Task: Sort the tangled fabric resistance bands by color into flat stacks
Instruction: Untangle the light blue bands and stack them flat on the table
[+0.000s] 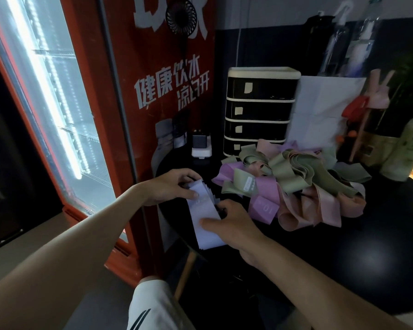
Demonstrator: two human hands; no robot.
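The pale stack (206, 220) is laid on the table (343, 246) lengthwise, pointing away from the person. Its far end is pinched by the left hand (172, 185), its near half by the right hand (234, 225). The tangled pile (293, 182) is found just to the right, nearer the right hand.

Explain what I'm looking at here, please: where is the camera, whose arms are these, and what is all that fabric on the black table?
There is no machine here. One camera, worn on a person's head, looks down at their own bare hands. On the black table lies a tangled pile of green, purple and pink fabric bands. At the table's left edge is a flat stack of pale bands. The left hand grips the stack's far end. The right hand holds its near part, thumb across the top. Behind stand a black drawer unit and a red drinks cooler.
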